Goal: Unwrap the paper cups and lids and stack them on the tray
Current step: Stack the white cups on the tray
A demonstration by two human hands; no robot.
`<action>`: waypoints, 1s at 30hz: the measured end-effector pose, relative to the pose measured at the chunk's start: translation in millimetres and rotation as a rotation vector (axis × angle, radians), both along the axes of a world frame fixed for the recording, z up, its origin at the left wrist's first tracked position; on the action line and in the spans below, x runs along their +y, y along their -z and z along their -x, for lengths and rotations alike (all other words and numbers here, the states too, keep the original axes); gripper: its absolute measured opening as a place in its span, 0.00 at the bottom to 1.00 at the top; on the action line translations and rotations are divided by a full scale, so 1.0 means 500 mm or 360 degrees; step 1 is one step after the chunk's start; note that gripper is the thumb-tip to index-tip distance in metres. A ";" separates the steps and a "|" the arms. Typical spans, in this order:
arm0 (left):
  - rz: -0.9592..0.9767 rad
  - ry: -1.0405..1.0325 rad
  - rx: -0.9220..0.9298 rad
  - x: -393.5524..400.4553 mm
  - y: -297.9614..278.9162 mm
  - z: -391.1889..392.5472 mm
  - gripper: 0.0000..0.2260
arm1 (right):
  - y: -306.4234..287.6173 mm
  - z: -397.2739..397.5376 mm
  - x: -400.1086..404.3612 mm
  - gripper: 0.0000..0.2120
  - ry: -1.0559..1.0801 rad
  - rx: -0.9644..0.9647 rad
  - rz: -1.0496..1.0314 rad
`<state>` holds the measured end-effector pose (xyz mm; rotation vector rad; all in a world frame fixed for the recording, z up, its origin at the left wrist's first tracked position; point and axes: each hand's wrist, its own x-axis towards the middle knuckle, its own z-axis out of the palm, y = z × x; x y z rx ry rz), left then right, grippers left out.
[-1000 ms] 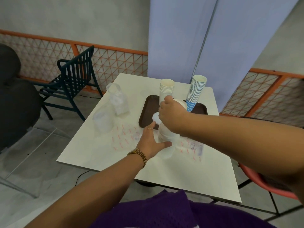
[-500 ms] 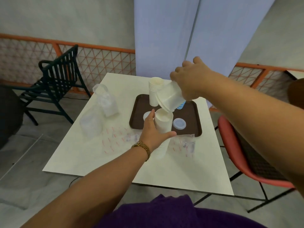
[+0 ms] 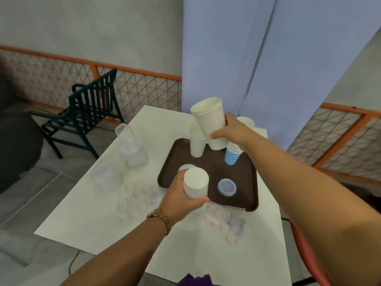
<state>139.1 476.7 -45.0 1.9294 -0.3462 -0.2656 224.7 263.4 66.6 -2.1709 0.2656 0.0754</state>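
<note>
- Head view: our right hand (image 3: 231, 131) grips a tilted stack of white cups (image 3: 210, 120), mouth up, above the brown tray (image 3: 245, 203).
- Our left hand (image 3: 181, 201) wraps an upside-down white stack (image 3: 195, 185) at the tray's near edge.
- On the tray stand a white stack (image 3: 196, 146), blue-striped cups (image 3: 232, 155) and a lid (image 3: 226, 187).
- Plastic wrappers (image 3: 132, 195) litter the white table (image 3: 206, 254); a dark chair (image 3: 86, 112) stands beyond.

A café-like seating area: white table (image 3: 107, 219), slatted chair (image 3: 88, 112), orange lattice railing (image 3: 144, 87), serving tray (image 3: 243, 174).
</note>
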 end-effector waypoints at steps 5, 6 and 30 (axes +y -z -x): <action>-0.0097 -0.0019 0.0043 0.000 0.016 -0.007 0.35 | 0.041 -0.119 0.003 0.39 0.0303 -0.0233 -0.0362; -0.0110 -0.0024 0.0042 0.000 0.021 -0.010 0.35 | 0.050 -0.142 0.004 0.39 0.0338 -0.0247 -0.0382; -0.0075 0.0147 0.0007 0.005 0.035 -0.035 0.34 | 0.171 -0.110 0.015 0.33 0.0393 0.0520 0.0037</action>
